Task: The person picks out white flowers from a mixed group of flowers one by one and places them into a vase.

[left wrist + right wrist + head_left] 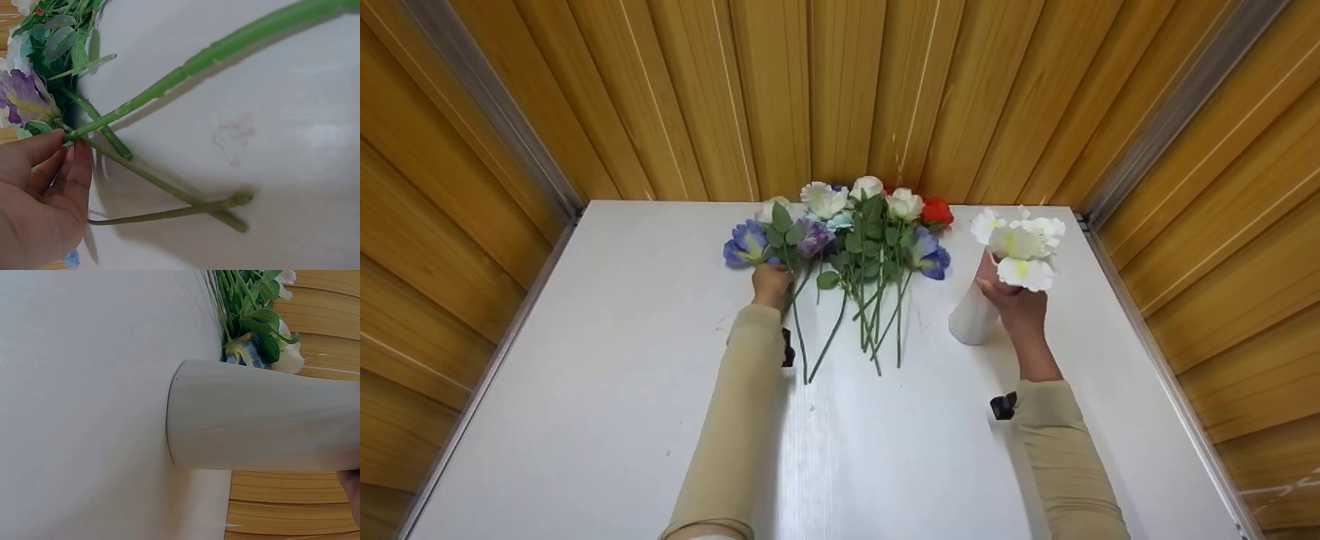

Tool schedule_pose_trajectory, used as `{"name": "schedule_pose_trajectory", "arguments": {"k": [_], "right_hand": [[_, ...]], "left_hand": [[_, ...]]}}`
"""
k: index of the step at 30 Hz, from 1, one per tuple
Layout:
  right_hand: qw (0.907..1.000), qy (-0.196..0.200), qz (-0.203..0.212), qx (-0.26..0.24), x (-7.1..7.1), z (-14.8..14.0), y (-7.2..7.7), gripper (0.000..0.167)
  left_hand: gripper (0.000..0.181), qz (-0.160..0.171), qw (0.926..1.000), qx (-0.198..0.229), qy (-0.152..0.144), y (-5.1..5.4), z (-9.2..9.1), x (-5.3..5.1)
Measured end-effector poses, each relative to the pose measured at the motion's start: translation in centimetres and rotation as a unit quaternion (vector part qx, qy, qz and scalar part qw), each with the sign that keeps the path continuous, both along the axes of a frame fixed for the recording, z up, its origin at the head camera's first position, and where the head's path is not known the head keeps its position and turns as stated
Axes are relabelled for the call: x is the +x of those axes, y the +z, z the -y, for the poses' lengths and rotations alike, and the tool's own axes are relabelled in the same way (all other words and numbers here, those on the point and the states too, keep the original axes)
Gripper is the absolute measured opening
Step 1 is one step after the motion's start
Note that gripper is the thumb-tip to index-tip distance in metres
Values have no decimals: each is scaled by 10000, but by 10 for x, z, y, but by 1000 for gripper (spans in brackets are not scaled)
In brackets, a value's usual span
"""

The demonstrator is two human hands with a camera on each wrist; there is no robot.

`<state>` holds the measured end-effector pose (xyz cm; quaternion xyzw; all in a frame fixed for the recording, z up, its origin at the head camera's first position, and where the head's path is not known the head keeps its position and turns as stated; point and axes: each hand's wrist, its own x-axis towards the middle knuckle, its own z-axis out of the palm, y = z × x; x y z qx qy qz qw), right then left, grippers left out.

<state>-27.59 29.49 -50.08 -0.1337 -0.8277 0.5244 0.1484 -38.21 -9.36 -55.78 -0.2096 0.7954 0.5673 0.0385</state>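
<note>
My left hand (772, 286) is at the left side of a loose pile of artificial flowers. In the left wrist view its thumb and fingertips pinch a green flower stem (185, 70); which bloom tops that stem is hard to tell. A purple-and-yellow flower (28, 98) lies just beyond the fingers, and a blue flower (746, 244) sits close by in the head view. My right hand (1020, 304) grips a white vase (973, 319) near its top. White flowers (1024, 247) with yellow centres stand in the vase and hide its mouth.
Between the hands lie white roses (904, 203), a red flower (936, 212), another blue flower (928, 253) and several green stems pointing toward me. The white table (607, 337) ends at yellow wood-patterned walls (840, 90) behind and at both sides.
</note>
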Motion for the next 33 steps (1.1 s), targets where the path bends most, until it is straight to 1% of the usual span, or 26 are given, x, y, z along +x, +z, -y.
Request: {"name": "schedule_pose_trajectory", "arguments": {"k": [4,6,9,17,25,27,30,33], "right_hand": [[9999,-22,-100,-129,-1,0,-1,92],[9996,-29,-165,-218,-2,0,-2,92],[9996,-15,-145,-222,-1,0,-2,93],[10000,-16,-39,-61,0,-2,-1,93],[9998,11,145,115,-1,-2,1,97],[9998,20,143,140,-1,-2,1,97],[9998,26,69,159,-1,-1,1,96],[9998,42,-158,-84,-1,0,-1,92]], "left_hand": [[29,11,9994,342,89,0,3,-2],[29,-29,9991,408,114,0,4,-2],[27,-88,9993,348,132,3,4,0],[30,-63,9989,457,117,19,3,4],[27,-272,9994,175,73,25,7,4],[26,-282,9995,85,69,27,8,4],[28,-248,9996,102,31,29,8,4],[35,-247,9995,188,8,31,9,3]]}}
